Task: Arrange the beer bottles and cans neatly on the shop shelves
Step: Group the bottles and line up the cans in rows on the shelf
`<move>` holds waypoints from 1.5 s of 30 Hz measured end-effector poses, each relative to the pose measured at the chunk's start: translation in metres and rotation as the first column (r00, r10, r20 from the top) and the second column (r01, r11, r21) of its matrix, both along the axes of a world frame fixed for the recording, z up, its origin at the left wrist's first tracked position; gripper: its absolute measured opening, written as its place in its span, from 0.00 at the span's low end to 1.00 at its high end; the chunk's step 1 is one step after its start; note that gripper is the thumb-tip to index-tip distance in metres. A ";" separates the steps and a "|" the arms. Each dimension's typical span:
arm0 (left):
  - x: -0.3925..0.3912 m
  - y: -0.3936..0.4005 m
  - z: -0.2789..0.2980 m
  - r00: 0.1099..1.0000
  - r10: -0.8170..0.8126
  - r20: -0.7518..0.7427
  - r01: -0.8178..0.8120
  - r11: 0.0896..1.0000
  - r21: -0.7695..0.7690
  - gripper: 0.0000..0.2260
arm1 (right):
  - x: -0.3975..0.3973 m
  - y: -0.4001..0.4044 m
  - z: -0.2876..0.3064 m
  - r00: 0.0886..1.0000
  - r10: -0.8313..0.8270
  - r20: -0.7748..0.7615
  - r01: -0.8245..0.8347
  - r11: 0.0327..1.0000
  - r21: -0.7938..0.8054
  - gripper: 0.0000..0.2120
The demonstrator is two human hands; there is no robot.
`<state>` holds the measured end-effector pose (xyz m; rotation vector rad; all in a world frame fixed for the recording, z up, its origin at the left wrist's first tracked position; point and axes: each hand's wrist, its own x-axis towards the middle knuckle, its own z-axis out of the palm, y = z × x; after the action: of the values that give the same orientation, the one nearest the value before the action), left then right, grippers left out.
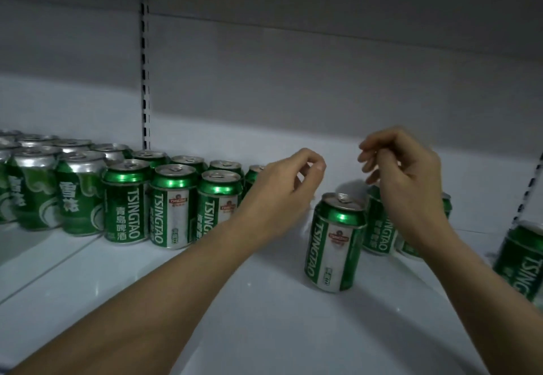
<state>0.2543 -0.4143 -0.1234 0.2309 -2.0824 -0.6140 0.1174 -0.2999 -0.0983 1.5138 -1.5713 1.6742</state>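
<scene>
Both hands hover above the white shop shelf (264, 301), fingers loosely curled and holding nothing: the left hand (282, 189) just left of a lone upright green-and-white Tsingtao beer can (335, 242), the right hand (408, 175) just above and right of it. Behind that can, two more green cans (379, 228) stand partly hidden by the right wrist. Well to its left, green Tsingtao cans (173, 207) stand in rows, and further left stand silver-topped green cans (35, 186). Another Tsingtao can (523, 260) sits at the right edge.
</scene>
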 end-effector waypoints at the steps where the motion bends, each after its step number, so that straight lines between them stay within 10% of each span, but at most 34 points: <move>1: -0.006 0.002 0.001 1.000 -0.006 -0.002 0.006 1.000 0.018 0.12 | -0.004 0.004 -0.002 0.999 0.026 0.043 -0.026 1.000 0.009 0.16; 6: -0.009 0.003 -0.021 0.991 -0.107 -0.075 0.117 0.982 0.146 0.19 | -0.011 0.016 0.000 0.973 0.130 0.189 -0.176 0.952 0.251 0.12; 10: 0.000 -0.006 -0.027 0.982 -0.182 -0.049 0.189 0.943 0.275 0.21 | -0.019 0.022 0.000 0.970 0.175 0.169 -0.244 0.697 0.675 0.26; 18: -0.002 0.004 -0.034 0.968 -0.167 0.187 0.120 0.963 0.241 0.22 | -0.025 0.025 -0.007 0.876 0.256 0.409 -0.482 0.501 0.719 0.37; 30: -0.002 0.011 -0.030 0.985 -0.079 0.152 0.046 0.976 0.211 0.43 | -0.022 0.015 -0.022 0.786 0.417 0.457 -0.592 0.721 0.360 0.23; 45: -0.011 0.003 -0.039 0.995 0.101 -0.012 -0.092 0.947 0.306 0.36 | -0.006 -0.010 -0.050 0.747 0.355 0.563 -0.577 0.767 0.281 0.22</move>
<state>0.2433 -0.4110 -0.1627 0.4960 -1.9303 -0.8741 0.1115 -0.3096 -0.1479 1.9744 -2.0558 2.2300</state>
